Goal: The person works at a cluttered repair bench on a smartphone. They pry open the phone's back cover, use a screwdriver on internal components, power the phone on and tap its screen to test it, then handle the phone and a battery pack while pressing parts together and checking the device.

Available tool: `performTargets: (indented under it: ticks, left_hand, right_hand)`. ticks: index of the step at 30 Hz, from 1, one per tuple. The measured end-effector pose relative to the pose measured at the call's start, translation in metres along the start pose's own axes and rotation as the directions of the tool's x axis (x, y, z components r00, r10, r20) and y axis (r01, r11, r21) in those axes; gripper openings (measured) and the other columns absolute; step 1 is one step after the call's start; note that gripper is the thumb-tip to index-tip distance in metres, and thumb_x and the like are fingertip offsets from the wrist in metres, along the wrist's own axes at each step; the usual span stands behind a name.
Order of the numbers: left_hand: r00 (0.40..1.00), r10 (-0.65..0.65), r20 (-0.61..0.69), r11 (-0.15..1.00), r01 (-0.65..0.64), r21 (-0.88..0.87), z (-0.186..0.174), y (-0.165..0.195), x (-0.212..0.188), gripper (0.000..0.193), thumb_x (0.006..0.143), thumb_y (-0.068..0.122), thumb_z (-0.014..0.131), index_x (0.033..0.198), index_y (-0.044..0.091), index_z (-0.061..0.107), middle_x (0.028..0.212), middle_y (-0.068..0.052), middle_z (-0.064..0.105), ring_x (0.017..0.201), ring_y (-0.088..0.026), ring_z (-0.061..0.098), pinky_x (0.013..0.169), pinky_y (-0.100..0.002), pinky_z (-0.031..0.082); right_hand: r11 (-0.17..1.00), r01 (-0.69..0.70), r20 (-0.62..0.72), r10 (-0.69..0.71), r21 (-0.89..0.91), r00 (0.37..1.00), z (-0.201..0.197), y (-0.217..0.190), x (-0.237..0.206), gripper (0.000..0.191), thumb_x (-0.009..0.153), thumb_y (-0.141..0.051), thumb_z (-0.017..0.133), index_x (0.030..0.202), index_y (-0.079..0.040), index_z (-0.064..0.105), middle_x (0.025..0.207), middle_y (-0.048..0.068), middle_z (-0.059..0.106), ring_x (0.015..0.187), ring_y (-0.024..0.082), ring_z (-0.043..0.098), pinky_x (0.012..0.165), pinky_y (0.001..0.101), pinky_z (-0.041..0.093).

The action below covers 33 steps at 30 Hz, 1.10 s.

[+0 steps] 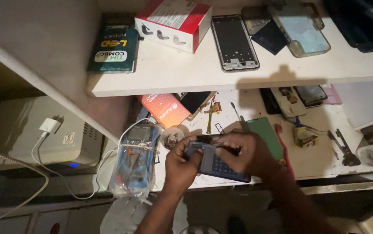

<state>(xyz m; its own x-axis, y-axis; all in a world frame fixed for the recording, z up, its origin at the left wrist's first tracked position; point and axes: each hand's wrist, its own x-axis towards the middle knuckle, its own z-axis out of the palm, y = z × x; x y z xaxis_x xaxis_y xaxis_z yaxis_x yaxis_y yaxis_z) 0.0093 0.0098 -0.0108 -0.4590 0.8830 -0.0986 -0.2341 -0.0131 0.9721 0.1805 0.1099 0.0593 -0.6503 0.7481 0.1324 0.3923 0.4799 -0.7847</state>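
Both my hands hold a dark opened phone (219,165) over the front edge of the white workbench (320,160). My left hand (181,164) grips its left end, thumb on the top edge. My right hand (243,152) covers its upper right part, fingers curled over it. A green phone cover (265,135) lies just behind my right hand. To the left of my left hand rests a blue multimeter in a clear plastic bag (135,159). A small round part (171,138) lies between the meter and my left hand.
A white shelf (186,73) above carries a red and white box (173,22), a green box (113,48), a phone frame (234,42) and clear cases (301,29). Pliers (343,148), a small yellow block (303,135) and an orange packet (164,109) lie on the bench. A grey unit with a white charger (50,126) stands at the left.
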Motion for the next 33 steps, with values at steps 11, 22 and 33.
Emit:
performTargets:
  ticks: [11, 22, 33]
  left_hand:
    - [0.998, -0.067, -0.009, 0.998, 0.067, 0.012, 0.004, 0.004, -0.002, 0.027, 0.092, 0.005, 0.068, 0.119, 0.0, 0.068, 0.072, -0.003, 0.069, 0.049, -0.006, 0.057, 0.042, -0.024, 0.046]
    - [0.993, -0.092, -0.068, 0.995, 0.094, 0.022, 0.007, -0.001, -0.003, 0.017, 0.092, 0.009, 0.071, 0.106, 0.0, 0.072, 0.065, -0.003, 0.066, 0.045, -0.007, 0.053, 0.04, -0.025, 0.041]
    - [0.998, -0.037, -0.05, 0.999, 0.038, 0.028, 0.009, -0.003, -0.005, 0.021, 0.094, 0.009, 0.07, 0.113, -0.001, 0.074, 0.07, 0.0, 0.07, 0.054, -0.003, 0.056, 0.046, -0.022, 0.043]
  right_hand:
    - [0.941, 0.184, 0.038, -0.18, -0.285, 0.983, 0.007, -0.002, 0.006, 0.011, 0.087, -0.017, 0.074, 0.085, -0.008, 0.078, 0.073, 0.007, 0.075, 0.057, 0.015, 0.071, 0.05, 0.0308, 0.057]
    - [0.905, 0.243, 0.028, -0.249, -0.35, 0.968, 0.01, -0.001, 0.002, 0.013, 0.086, -0.017, 0.071, 0.075, -0.009, 0.072, 0.071, 0.006, 0.071, 0.056, 0.017, 0.066, 0.052, 0.0323, 0.055]
    - [0.981, 0.158, 0.051, -0.153, -0.11, 0.987, 0.004, -0.01, 0.003, 0.018, 0.078, -0.013, 0.077, 0.094, -0.007, 0.073, 0.08, 0.005, 0.071, 0.064, 0.016, 0.072, 0.059, 0.0303, 0.059]
